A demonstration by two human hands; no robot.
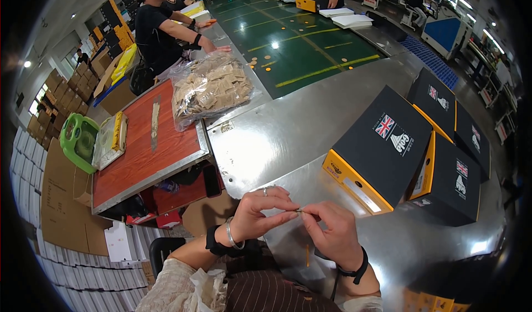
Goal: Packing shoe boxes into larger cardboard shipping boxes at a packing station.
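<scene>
My left hand and my right hand meet above the near edge of the metal table. Both pinch thumb against fingertips on a tiny dark item between them, too small to name. To the right of my hands lies a black shoebox with orange sides, its lid on. Farther off to the left, a clear plastic bag full of small tan packets rests where the wooden table meets the metal one.
More black boxes lean together at the right. A green conveyor belt with scattered round pieces runs ahead. At the left are a green plastic basket and stacked white boxes. A co-worker reaches over the belt's left side.
</scene>
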